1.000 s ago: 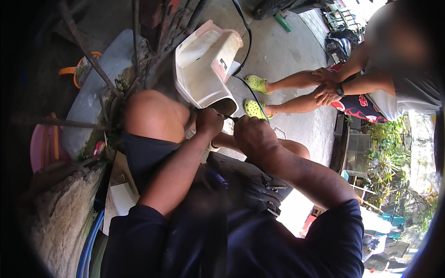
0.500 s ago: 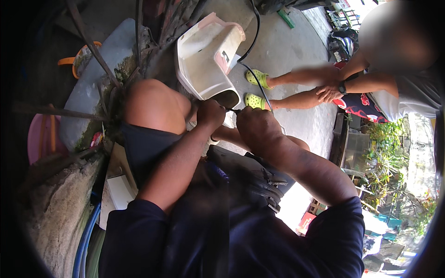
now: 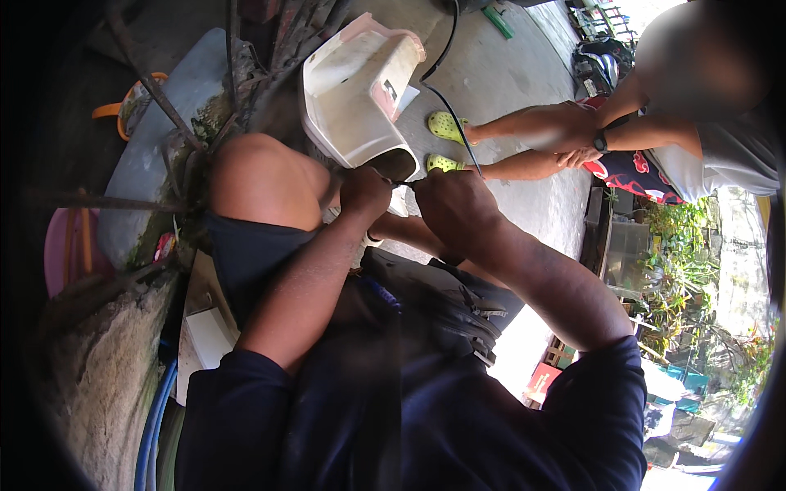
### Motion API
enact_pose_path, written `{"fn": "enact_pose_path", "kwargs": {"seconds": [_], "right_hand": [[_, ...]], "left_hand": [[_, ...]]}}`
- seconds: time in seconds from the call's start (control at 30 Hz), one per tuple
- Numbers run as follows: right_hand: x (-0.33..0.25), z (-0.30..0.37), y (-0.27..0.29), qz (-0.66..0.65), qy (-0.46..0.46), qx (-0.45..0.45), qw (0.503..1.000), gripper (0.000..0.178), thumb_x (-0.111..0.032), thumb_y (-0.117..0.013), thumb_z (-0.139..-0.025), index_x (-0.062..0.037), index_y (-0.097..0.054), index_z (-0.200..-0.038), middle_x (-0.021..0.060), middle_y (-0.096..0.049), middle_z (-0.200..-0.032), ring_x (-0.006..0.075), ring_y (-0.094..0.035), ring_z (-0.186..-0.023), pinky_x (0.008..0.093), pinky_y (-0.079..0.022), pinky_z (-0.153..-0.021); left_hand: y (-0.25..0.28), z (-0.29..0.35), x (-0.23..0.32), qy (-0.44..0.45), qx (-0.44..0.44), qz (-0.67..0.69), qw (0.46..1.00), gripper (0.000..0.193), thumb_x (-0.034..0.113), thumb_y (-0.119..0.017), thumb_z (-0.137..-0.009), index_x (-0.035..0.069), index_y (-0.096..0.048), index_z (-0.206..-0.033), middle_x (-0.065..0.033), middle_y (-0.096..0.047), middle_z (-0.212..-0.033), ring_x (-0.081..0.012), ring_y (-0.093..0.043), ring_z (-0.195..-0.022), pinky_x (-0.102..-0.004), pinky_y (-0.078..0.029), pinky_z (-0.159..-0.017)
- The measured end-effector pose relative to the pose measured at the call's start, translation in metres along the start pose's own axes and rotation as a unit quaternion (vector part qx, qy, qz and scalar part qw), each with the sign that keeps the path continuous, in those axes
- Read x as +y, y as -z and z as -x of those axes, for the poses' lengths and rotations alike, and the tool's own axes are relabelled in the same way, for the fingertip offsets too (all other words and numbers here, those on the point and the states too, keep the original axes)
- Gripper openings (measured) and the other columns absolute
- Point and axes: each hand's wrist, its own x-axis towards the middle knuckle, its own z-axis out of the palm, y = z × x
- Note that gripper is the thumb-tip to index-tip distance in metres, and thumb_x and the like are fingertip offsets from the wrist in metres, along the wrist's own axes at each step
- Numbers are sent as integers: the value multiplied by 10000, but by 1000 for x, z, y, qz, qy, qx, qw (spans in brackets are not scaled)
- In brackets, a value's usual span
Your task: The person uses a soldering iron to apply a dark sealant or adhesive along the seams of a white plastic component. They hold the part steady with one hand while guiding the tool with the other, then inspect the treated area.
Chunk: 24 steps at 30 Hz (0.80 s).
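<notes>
Both my hands are closed and held close together, just above my lap. A thin black cable (image 3: pixel 422 80) comes down from the top of the view and reaches my right hand (image 3: pixel 458 204). A short dark stretch, apparently the cable's end, bridges the small gap to my left hand (image 3: pixel 365 195), whose fingers are curled on it. My fingers hide the gripped parts. Just beyond my hands is a worn whitish plastic stool (image 3: pixel 344 110) with a pinkish edge, tipped over so its hollow side shows.
A seated person (image 3: pixel 671 155) in yellow-green clogs (image 3: pixel 446 127) is at the right, hands on their legs. Rusty metal bars (image 3: pixel 155 74) and a grey slab (image 3: pixel 135 196) stand at the left. A pink basin (image 3: pixel 61 245) lies beyond. Plants (image 3: pixel 679 278) grow at the far right.
The view has shifted slightly, so the stool and the person appear a little farther left and up. Both hands stay closed on the cable, almost in the same place.
</notes>
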Motion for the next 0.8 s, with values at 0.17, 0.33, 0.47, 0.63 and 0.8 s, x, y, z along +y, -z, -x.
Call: {"fn": "enact_pose_path", "kwargs": {"seconds": [0.17,0.33,0.47,0.63,0.8], "right_hand": [[5,-3,3,-8,11,6,1000,147,-150,-633,-909,-72,-757,-916,94,-753,-861,227,-759,-862,364,-591,-737],[11,-4,6,-34,-6,39,999,153,-150,-626,-912,-68,-755,-910,111,-753,-869,249,-765,-857,378,-601,-736],[9,-5,6,-40,-2,61,997,165,-155,-620,-917,-65,-759,-920,128,-757,-905,261,-765,-887,391,-605,-758],[5,-8,4,-58,-12,-7,998,199,-188,-616,-926,-58,-768,-939,132,-765,-933,256,-761,-910,387,-600,-787],[2,-9,0,-41,-15,-2,999,227,-230,-627,-928,-57,-775,-937,138,-773,-938,250,-762,-921,384,-595,-805]], "left_hand": [[0,-1,-3,-43,10,-54,998,286,259,-680,-913,-7,-780,-948,-241,-758,-964,-410,-734,-967,-482,-571,-876],[-4,-3,-6,-31,20,-33,999,300,271,-697,-923,-16,-776,-959,-239,-760,-982,-404,-734,-972,-473,-571,-877],[-8,-5,-9,-52,46,-61,996,300,276,-711,-925,-15,-777,-955,-231,-763,-997,-392,-738,-977,-469,-572,-872],[-8,-6,-11,-42,29,-49,997,302,290,-704,-925,-1,-779,-946,-225,-765,-972,-385,-742,-958,-468,-572,-864],[-6,-6,-10,-46,22,-44,998,295,289,-692,-918,6,-775,-928,-224,-763,-957,-389,-740,-946,-473,-569,-851]]}}
